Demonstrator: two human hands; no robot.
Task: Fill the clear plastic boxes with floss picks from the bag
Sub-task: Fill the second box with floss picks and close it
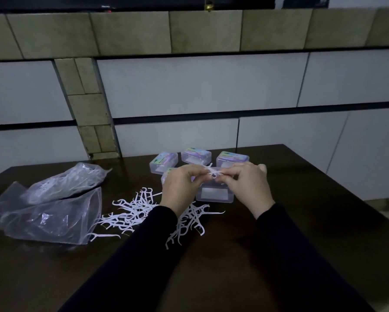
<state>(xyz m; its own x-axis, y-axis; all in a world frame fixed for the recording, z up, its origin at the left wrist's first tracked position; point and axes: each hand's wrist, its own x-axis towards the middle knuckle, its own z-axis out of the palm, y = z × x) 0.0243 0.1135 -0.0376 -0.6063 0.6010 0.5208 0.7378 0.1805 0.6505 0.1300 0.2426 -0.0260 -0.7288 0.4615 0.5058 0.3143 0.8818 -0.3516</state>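
At the frame's centre the left hand (181, 185) and right hand (245, 184) together pinch a small bunch of floss picks (211, 172) above an open clear box (215, 194). Loose picks (135, 210) litter the dark surface (279, 255); the bag (47, 210) lies left, three closed boxes (195, 156) behind.

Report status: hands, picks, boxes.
Left hand and right hand both pinching a few floss picks above the near box. Loose picks piled on the table beside the bag. Nothing in the way.
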